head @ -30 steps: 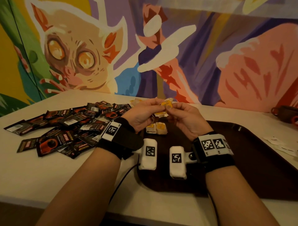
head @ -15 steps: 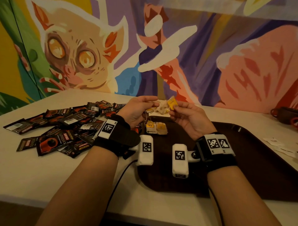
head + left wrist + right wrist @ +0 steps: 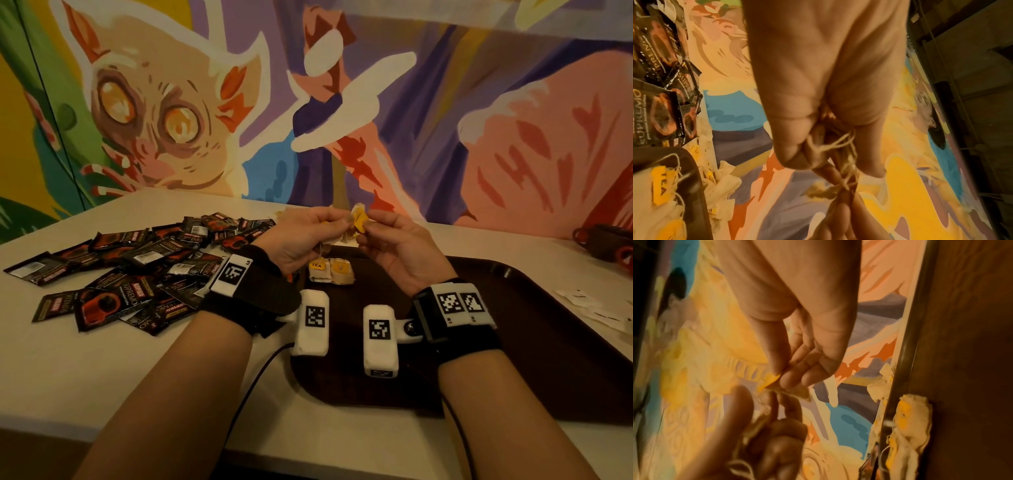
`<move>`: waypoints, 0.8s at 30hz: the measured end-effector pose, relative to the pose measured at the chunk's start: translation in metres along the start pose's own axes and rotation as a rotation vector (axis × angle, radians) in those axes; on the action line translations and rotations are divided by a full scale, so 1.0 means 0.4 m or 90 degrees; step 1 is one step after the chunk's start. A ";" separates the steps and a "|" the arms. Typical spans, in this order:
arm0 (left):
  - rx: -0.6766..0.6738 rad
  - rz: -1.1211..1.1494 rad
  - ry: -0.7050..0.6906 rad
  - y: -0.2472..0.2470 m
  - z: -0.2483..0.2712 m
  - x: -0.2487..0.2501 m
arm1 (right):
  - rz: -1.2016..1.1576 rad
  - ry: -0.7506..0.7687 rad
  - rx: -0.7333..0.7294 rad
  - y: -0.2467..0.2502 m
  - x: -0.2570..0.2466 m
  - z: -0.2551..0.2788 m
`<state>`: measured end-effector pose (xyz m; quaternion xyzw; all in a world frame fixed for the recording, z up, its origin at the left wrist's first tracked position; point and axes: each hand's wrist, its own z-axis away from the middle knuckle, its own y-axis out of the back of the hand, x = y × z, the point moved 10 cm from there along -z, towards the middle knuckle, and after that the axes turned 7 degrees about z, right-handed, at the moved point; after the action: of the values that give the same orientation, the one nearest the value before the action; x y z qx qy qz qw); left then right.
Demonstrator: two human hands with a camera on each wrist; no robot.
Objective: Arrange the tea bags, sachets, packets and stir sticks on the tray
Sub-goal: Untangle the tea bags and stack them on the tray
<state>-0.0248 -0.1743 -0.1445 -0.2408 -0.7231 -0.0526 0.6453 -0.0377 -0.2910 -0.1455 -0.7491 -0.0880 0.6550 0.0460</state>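
Risk first: string tangle. Both hands are raised together over the far-left corner of the dark brown, raised-rim plastic tray (image 3: 548, 342), working one tea bag in mid-air. If the two pull apart, I'd expect the thin string to knot tighter or tear off the tag, or the soft paper bag to rip and spill. A slip would drop it on the two tea bags (image 3: 330, 271) already lying side by side near the tray's far-left corner and knock them out of line.

Materials, big to small:
- Pale, smooth matte tabletop (image 3: 68, 370); the tray sits at its near edge.
- Pile of glossy black-and-red foil coffee sachets (image 3: 130, 274), flat rectangles, overlapping loosely on the table left of the tray, not yet on it. Slick, likely to slide.
- Small white paper packets (image 3: 596, 308), flat, on the table off the tray's right edge.
- Left hand (image 3: 301, 240): fingers curled round loops of pale fibrous string (image 3: 830, 146), with a crumpled off-white bag beneath.
- Right hand (image 3: 397, 246): fingertips pinching the small yellow paper tea-bag tag (image 3: 359, 219), stiff and square.

No stir sticks visible.
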 end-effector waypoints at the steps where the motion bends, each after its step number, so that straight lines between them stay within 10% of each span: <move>1: -0.001 -0.004 -0.007 -0.003 0.003 0.005 | 0.026 0.007 0.004 -0.002 -0.001 0.000; 12: 0.092 -0.171 -0.039 0.051 0.017 0.065 | 0.279 0.061 -0.055 -0.052 -0.030 -0.012; 24: 0.197 -0.150 0.046 0.117 0.023 0.024 | 0.483 -0.228 -0.033 -0.040 0.109 -0.111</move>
<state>-0.0141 -0.1270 -0.1478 -0.0509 -0.7221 -0.0246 0.6895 0.0106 -0.2648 -0.1791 -0.6036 0.1709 0.7429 -0.2335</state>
